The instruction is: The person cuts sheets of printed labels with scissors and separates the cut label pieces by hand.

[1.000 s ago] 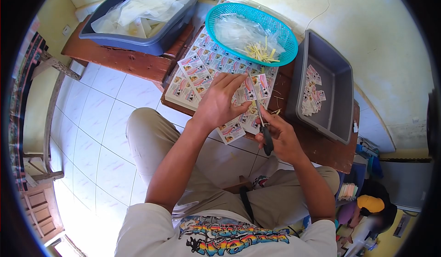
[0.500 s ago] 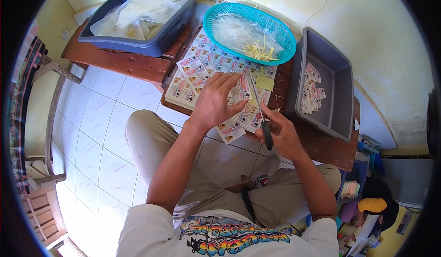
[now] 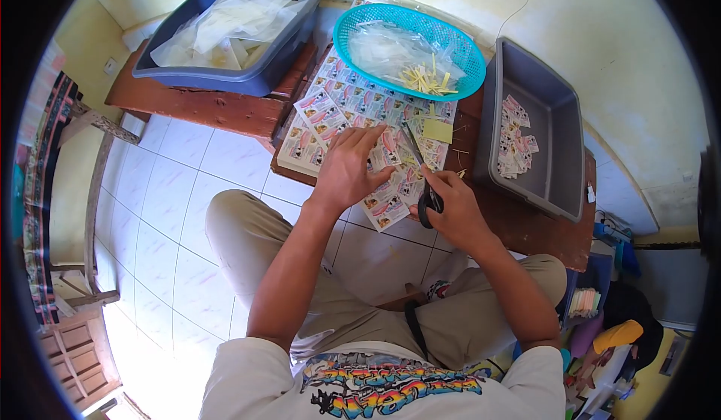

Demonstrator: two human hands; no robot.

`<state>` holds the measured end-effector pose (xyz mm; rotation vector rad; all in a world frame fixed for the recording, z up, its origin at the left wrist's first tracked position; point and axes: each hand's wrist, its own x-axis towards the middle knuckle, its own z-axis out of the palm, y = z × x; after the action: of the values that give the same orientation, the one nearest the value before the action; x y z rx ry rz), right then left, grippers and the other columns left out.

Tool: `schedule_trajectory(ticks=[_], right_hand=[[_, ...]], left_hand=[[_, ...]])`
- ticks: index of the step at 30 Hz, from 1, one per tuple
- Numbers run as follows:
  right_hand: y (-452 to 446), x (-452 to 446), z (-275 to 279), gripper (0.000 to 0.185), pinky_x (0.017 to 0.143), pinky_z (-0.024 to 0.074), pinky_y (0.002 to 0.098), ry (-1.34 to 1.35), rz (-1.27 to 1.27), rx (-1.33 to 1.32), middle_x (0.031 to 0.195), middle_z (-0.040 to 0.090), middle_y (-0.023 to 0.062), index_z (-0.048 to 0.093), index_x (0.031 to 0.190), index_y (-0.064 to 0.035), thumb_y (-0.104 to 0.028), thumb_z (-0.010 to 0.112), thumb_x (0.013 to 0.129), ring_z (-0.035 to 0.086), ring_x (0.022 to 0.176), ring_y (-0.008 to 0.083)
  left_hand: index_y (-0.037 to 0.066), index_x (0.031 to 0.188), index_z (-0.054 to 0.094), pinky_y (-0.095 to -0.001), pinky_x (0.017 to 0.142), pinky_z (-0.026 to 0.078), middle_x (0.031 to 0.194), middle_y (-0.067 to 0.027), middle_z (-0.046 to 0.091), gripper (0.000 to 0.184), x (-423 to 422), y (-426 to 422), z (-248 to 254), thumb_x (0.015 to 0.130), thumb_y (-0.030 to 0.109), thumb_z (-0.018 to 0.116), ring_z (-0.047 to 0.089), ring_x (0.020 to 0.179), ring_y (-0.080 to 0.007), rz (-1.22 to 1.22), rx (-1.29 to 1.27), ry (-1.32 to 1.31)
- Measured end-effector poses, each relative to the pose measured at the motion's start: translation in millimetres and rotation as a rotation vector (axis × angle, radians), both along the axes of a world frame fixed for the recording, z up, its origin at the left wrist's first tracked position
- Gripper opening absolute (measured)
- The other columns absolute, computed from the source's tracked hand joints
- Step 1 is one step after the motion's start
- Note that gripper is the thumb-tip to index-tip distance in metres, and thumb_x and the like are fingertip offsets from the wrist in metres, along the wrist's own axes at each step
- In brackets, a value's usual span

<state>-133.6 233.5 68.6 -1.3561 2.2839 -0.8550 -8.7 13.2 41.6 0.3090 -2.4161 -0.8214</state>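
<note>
Black-handled scissors (image 3: 414, 146) are in my right hand (image 3: 455, 208), their blades pointing up and away over the printed sheets. My left hand (image 3: 347, 167) holds a small printed label sheet (image 3: 386, 149) between thumb and fingers, just left of the blades. Beneath both hands lies a stack of printed label sheets (image 3: 300, 149) with colourful repeated pictures. A loose label strip (image 3: 385, 208) sticks out below my left thumb. A yellow paper square (image 3: 438, 131) rests on the stack, right of the scissor tips.
A turquoise basket (image 3: 475, 67) holds plastic bags and yellow strips. The grey tub (image 3: 552, 127) at right contains cut labels (image 3: 517, 146). At left, a blue tub (image 3: 259, 82) with translucent bags stands on a wooden bench (image 3: 203, 108). Another person (image 3: 627, 330) is at lower right.
The scissors have turned in my right hand, with the handle loops now showing more. My left hand stays nearly in place on the label sheet. The whole view has shifted slightly.
</note>
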Motion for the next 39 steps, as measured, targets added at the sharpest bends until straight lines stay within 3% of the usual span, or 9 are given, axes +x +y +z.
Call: schedule_trajectory(ticks=[6, 14, 17, 21, 29, 39], right_hand=[[-2.7, -1.2, -11.3, 0.072, 0.089, 0.0566, 0.0436, 0.113, -0.011, 0.103, 0.126, 0.059, 0.0218, 0.056, 0.15, -0.005, -0.008, 0.08, 0.082, 0.068, 0.103, 0.0368], [-12.8, 3.2, -4.2, 0.073, 0.09, 0.0583, 0.0496, 0.238, -0.022, 0.308, 0.132, 0.056, 0.0153, 0.053, 0.152, -0.0108, -0.016, 0.077, 0.083, 0.07, 0.104, 0.039], [-18.2, 5.4, 6.7, 0.073, 0.093, 0.0575, 0.0532, 0.214, -0.025, 0.39, 0.139, 0.051, 0.0196, 0.05, 0.154, -0.0114, -0.017, 0.075, 0.086, 0.068, 0.11, 0.0437], [-18.8, 6.1, 0.3, 0.073, 0.091, 0.0583, 0.0513, 0.277, -0.035, 0.335, 0.134, 0.053, 0.0175, 0.052, 0.152, -0.0119, -0.014, 0.075, 0.083, 0.068, 0.107, 0.0426], [-23.0, 8.9, -4.1, 0.073, 0.089, 0.0588, 0.0519, 0.327, -0.007, 0.406, 0.133, 0.053, 0.0175, 0.051, 0.152, -0.0099, -0.02, 0.076, 0.084, 0.064, 0.116, 0.0387], [-25.6, 9.4, 11.5, 0.071, 0.086, 0.0597, 0.0481, 0.425, -0.015, 0.43, 0.126, 0.06, 0.0146, 0.054, 0.148, -0.0108, -0.024, 0.08, 0.084, 0.065, 0.112, 0.0336]], left_hand=[[0.0, 0.139, 0.06, -0.0482, 0.107, 0.047, 0.125, -0.0183, 0.069, 0.073, -1.8, -1.8, -18.4, 0.074, 0.019, 0.09, 0.061, 0.122, -0.0379, 0.013, -0.038, -0.044], [-0.001, 0.136, 0.062, -0.049, 0.105, 0.049, 0.122, -0.0205, 0.07, 0.07, -4.0, -0.5, -19.4, 0.075, 0.017, 0.091, 0.064, 0.118, -0.0409, 0.003, -0.051, -0.033], [-0.001, 0.136, 0.062, -0.0493, 0.105, 0.05, 0.123, -0.0207, 0.07, 0.07, -4.8, -0.3, -20.7, 0.075, 0.017, 0.091, 0.064, 0.118, -0.0412, 0.003, -0.064, -0.028], [-0.001, 0.136, 0.062, -0.0493, 0.106, 0.049, 0.125, -0.0212, 0.069, 0.069, -4.5, -0.7, -20.8, 0.076, 0.017, 0.091, 0.063, 0.12, -0.0417, 0.007, -0.066, -0.035], [0.001, 0.137, 0.062, -0.049, 0.106, 0.05, 0.126, -0.0209, 0.069, 0.07, -3.4, -0.4, -13.3, 0.076, 0.018, 0.091, 0.064, 0.12, -0.0413, -0.01, -0.058, -0.026], [0.001, 0.138, 0.062, -0.0485, 0.104, 0.049, 0.124, -0.0195, 0.07, 0.07, -3.6, -0.6, -5.6, 0.077, 0.017, 0.09, 0.065, 0.114, -0.0379, -0.035, -0.048, 0.014]])
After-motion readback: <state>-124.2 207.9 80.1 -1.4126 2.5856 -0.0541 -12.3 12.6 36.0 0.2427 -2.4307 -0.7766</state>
